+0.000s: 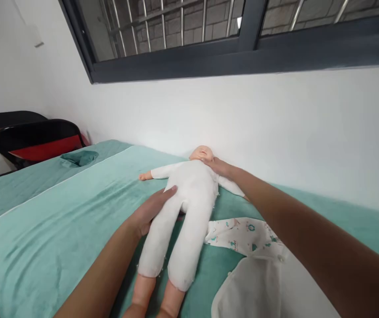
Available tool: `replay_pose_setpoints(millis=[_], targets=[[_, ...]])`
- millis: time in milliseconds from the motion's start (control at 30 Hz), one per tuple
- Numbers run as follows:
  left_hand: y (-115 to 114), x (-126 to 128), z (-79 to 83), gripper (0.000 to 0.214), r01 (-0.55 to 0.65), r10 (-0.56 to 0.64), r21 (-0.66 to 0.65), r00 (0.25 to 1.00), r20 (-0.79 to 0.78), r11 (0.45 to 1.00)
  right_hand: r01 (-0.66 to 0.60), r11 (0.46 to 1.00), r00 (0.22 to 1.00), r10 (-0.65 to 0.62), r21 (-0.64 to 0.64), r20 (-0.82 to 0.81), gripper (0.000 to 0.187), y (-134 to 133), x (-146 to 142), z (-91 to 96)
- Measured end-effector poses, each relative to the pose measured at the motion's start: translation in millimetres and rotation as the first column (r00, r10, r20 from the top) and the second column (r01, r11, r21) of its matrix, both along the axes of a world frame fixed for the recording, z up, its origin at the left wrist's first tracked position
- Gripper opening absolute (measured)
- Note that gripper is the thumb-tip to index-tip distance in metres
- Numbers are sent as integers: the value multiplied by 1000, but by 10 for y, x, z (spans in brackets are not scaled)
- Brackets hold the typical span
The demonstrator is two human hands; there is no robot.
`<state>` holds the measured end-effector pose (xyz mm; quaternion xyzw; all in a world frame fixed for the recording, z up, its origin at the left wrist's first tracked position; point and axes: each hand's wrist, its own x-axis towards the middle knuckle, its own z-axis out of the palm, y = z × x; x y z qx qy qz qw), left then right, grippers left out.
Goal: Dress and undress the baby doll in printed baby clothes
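A baby doll (189, 185) in a white long-sleeved bodysuit with legs lies on its back on the green bed cover, head towards the wall, bare feet towards me. My left hand (153, 207) is closed round the side of its hip and upper thigh, thumb on top, the other fingers mostly hidden. My right hand (218, 166) reaches across to the doll's neck and shoulder, fingers at the collar just below the chin. The doll's arms stretch out to both sides. A printed white baby garment (242, 234) lies spread beside the doll's legs, partly behind my right forearm.
The green bed cover (60, 221) spreads under everything and hangs over the left edge. A crumpled dark green cloth (79, 158) lies at the far left, near black and red chairs (40, 141). A white wall (292, 128) with a dark-framed window (176, 59) stands behind.
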<state>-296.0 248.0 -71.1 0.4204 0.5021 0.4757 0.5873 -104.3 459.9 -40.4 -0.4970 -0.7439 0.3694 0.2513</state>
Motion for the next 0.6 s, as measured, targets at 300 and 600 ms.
replay_pose_setpoints(millis=[300,600], targets=[[-211,112,620,63,-119,121,-43,992,31,992,-114,992,986,106,-58,-130,65,-317,89,611],[-939,1020,1327,63,-61,53,119,996,66,991,-13,999,994,17,33,-110,78,-1044,1115,1501]])
